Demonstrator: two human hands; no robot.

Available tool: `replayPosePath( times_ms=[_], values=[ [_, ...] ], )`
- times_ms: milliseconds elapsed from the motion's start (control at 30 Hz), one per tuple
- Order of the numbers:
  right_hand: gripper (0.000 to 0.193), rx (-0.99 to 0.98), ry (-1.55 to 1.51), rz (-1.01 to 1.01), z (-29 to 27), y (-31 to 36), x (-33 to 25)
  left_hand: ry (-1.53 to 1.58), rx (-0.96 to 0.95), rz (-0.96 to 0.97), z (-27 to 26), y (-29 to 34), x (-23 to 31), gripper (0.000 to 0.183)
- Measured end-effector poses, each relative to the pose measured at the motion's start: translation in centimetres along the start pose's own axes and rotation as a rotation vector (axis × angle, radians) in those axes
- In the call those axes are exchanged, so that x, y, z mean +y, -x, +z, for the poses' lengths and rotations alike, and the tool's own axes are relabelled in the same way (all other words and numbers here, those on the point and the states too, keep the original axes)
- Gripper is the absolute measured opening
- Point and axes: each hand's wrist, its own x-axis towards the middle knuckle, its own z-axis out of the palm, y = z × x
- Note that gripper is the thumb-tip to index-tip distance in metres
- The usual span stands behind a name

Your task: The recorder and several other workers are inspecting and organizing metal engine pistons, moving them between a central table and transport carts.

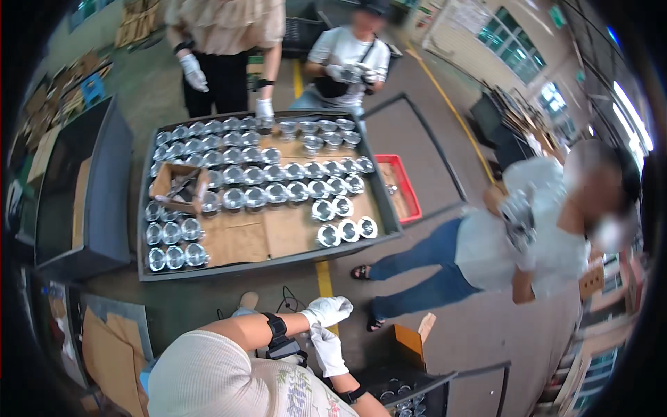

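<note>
My left hand (pixel 326 311), in a white glove, reaches across in front of me with its fingers curled together and nothing visible in them. Just below it, my right hand (pixel 329 353), gloved too, has its fingertips closed at the lower edge of the left glove near the wrist. Both hands are apart from the big dark bin (pixel 278 267) ahead. Rows of shiny, round, cup-shaped metal parts (pixel 254 197) stand in it on brown cardboard. A small open carton (pixel 182 201) with dark items inside sits among the parts on the left.
Across the bin, one co-worker's gloved hand (pixel 265 111) is at a part; a seated person (pixel 347 55) holds another. Someone at right (pixel 511 222) holds metal parts. A red crate (pixel 410 189) adjoins the bin. More parts (pixel 403 399) lie lower right; a grey container (pixel 83 187) stands left.
</note>
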Motion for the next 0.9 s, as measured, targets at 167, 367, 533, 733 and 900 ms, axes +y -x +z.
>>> replayPosePath(
  times_ms=[167, 367, 533, 733, 900],
  values=[
    [0.024, -0.289, 0.108, 0.148, 9.4, -6.1, -0.9, 0.134, 0.290, -0.150, -10.2, 2.3, -8.2, 0.034],
    [0.026, -0.788, 0.599, -0.195, 20.3, -8.1, -8.2, 0.333, 0.528, -0.473, -18.3, 5.1, -17.2, 0.044],
    [0.038, -0.577, 0.620, -0.043, 23.1, -18.2, -6.0, 0.226, 0.677, -0.565, -22.3, 10.2, -21.1, 0.047],
    [0.038, -0.105, 1.230, -0.526, 25.5, -33.5, -6.8, 0.891, 1.004, -0.579, -19.9, 16.8, -23.9, 0.024],
    [0.023, -0.171, 1.523, -0.315, 28.5, -40.8, -7.2, 1.001, 1.195, -0.701, -15.9, 19.8, -23.6, 0.027]
  ],
)
